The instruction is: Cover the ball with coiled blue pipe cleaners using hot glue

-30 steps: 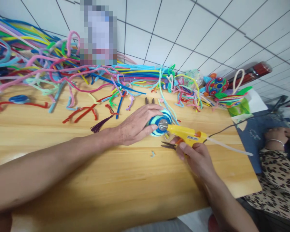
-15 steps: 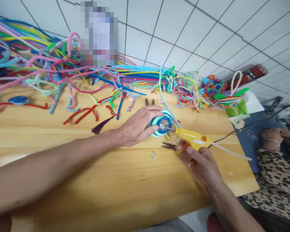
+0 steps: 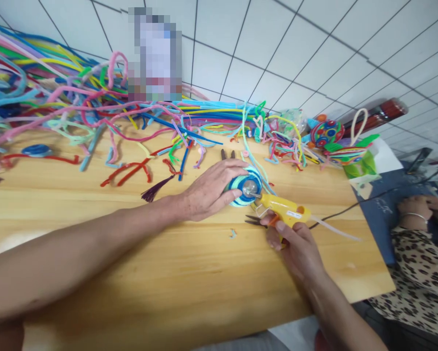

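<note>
My left hand (image 3: pixel 215 187) is closed around a clear ball wrapped in blue and mint pipe cleaners (image 3: pixel 256 197), its fingers over the top and thumb along the near side. A round clear patch of the ball is bare of wrapping. In my right hand (image 3: pixel 295 243) is a yellow hot glue gun (image 3: pixel 282 206), fingers wrapped round its handle at the orange trigger. The gun's nozzle points left at the bare patch, at or very near its edge. Pliers or scissors with dark blades (image 3: pixel 254 221) lie beside my right fingers, their handles hidden.
Loose pipe cleaners (image 3: pixel 131 168) and a dark purple tassel (image 3: pixel 157 189) lie left of my hands. A heap of pipe cleaners (image 3: pixel 58 92) lines the wall. Finished colourful ornaments (image 3: pixel 326 134) stand at the back right. Another person's hands (image 3: pixel 416 209) rest beyond the table's right edge.
The glue gun and my right hand have shifted slightly left and tilted, the nozzle staying by the ball's bare patch. My left hand keeps its hold on the ball.
</note>
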The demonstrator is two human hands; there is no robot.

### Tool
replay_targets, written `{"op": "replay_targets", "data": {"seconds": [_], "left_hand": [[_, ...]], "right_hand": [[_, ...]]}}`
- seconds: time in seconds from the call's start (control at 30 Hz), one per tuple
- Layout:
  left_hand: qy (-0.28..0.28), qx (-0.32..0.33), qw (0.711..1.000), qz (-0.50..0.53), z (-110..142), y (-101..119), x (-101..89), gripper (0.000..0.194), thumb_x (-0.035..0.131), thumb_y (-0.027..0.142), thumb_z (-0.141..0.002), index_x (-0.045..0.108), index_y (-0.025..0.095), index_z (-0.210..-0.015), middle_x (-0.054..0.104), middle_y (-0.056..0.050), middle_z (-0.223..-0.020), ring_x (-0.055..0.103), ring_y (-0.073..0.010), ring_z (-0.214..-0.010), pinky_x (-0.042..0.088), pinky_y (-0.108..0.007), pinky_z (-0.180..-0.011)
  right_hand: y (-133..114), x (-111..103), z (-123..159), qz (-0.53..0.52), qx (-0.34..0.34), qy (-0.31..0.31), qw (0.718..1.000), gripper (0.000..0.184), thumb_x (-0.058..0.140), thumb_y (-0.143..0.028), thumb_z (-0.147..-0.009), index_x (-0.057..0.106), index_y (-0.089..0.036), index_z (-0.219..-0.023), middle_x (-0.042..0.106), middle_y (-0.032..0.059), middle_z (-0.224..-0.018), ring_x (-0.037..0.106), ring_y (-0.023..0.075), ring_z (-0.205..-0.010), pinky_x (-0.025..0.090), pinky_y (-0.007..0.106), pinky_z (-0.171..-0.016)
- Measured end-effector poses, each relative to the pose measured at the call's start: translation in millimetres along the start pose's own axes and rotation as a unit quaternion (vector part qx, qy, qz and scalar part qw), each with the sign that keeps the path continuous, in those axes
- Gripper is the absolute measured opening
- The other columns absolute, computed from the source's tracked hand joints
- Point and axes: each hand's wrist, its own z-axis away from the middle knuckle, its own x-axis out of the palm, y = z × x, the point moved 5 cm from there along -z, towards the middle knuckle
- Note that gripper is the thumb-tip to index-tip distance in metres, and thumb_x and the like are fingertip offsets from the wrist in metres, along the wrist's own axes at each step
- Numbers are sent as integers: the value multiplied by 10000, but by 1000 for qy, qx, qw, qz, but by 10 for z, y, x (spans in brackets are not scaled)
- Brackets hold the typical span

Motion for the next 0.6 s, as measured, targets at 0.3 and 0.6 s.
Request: {"op": "replay_targets", "data": {"seconds": [0.3, 0.6], "left_hand": [[-3, -9, 1000, 0, 1, -4, -2, 404, 486, 369, -1142, 475, 210, -1514, 588, -186, -1545, 525, -309, -1527, 491, -588, -1251], [-2, -6, 1000, 4, 4, -10, 4, 408, 503, 353, -1132, 476, 183, -1502, 591, -208, -1537, 526, -323, -1514, 482, -590, -1251]], "right_hand": [[36, 25, 22, -3, -3, 16, 1000, 399, 914, -562, -795, 792, -192, -881, 680, 3, -706, 439, 81, -500, 376, 300, -530], [43, 37, 17, -3, -15, 15, 1000, 376, 899, -548, -819, 792, -192, -869, 729, 35, -800, 445, 73, -505, 388, 291, -521]]}}
